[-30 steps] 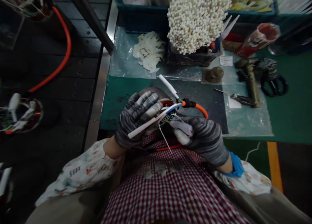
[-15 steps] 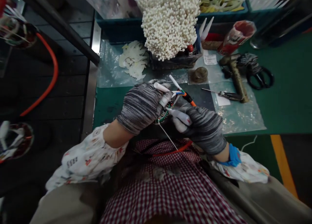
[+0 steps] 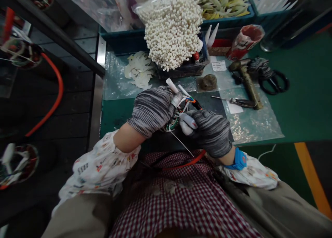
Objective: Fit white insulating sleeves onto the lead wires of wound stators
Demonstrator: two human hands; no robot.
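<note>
My left hand point(image 3: 154, 108), in a grey striped knitted glove, is closed at the rim of a wire-wound motor stator point(image 3: 171, 124). Its thumb and fingers pinch wires there, and a white sleeve point(image 3: 171, 85) sticks up beside the thumb. In my gloved right hand point(image 3: 211, 131) is a whitish plastic pointed tool point(image 3: 189, 120), its tip among the windings. A white cord point(image 3: 183, 144) trails from the stator toward my lap. Coloured wires run into a black-and-orange sleeve point(image 3: 197, 105) between the hands. My fingers hide much of the stator.
Behind the hands lie a bag of thin white sleeves point(image 3: 172, 37) and a pile of pale film pieces point(image 3: 140, 68). To the right are a hammer point(image 3: 249, 82), scissors point(image 3: 275, 82), a screwdriver point(image 3: 241, 102) and a red can point(image 3: 245, 41). More stators point(image 3: 19, 162) stand left.
The white sleeve by my left thumb now stands more upright. The right hand and its tool have shifted slightly left, closer to the left hand. The whole view has shifted a little.
</note>
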